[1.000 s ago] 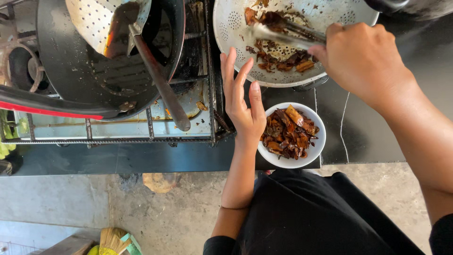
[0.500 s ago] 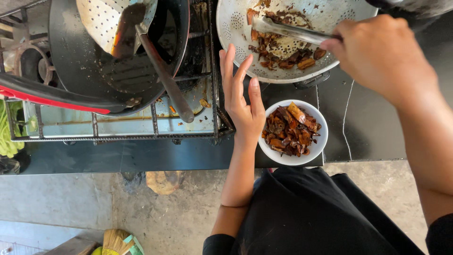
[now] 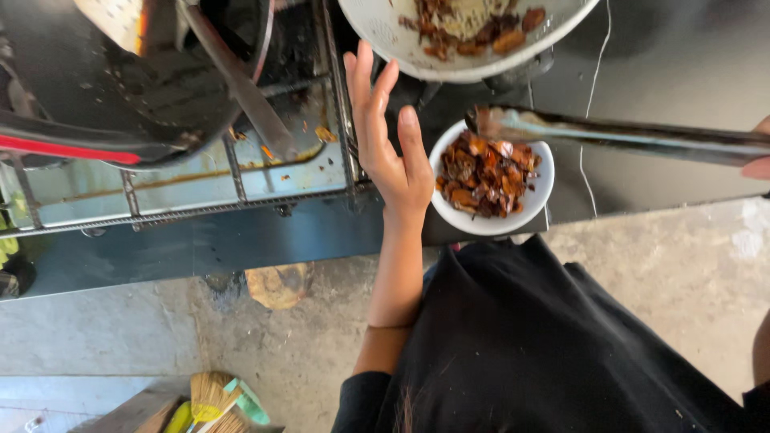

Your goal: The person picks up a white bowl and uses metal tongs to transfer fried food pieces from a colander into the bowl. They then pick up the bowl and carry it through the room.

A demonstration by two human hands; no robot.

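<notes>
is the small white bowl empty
No, the small round white bowl is heaped with dark brown fried pieces, and the left hand rests against its rim.

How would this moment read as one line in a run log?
left hand: open, flat beside bowl | right hand: holds tongs over bowl | colander: above, some food left

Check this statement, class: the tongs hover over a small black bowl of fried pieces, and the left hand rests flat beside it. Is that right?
One detail is wrong: the small bowl is white, not black, as the head view shows. The rest holds: the tongs hover over its fried pieces, and the left hand rests flat beside it.
</notes>
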